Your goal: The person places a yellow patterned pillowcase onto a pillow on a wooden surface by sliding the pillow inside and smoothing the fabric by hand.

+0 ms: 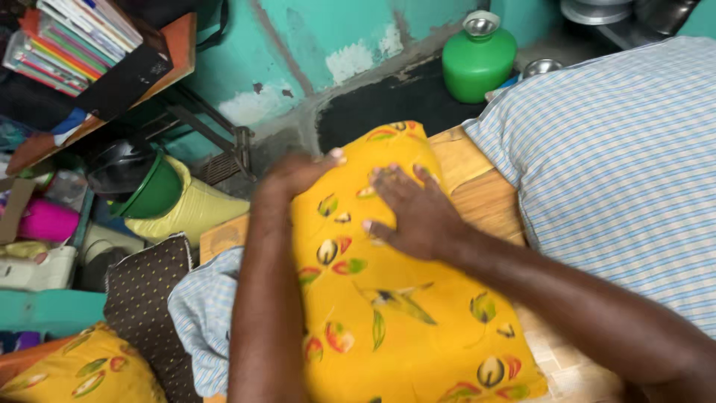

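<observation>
A folded yellow cloth (395, 313) with a leaf and fruit print lies on a wooden table (485, 194). My right hand (414, 213) presses flat on its upper half, fingers spread. My left hand (298, 173) curls over the cloth's far left edge, with the thumb tip showing on top. My left forearm runs down along the cloth's left side. Whether the left fingers grip the edge or only rest against it is hidden.
A blue-and-white checked cloth (619, 164) covers the table's right side. A light checked cloth (201, 313), a dark dotted cloth (145, 287) and another yellow printed cloth (82, 369) hang at the left. A green pot (477, 63) stands by the wall. Books (74, 37) sit on a shelf upper left.
</observation>
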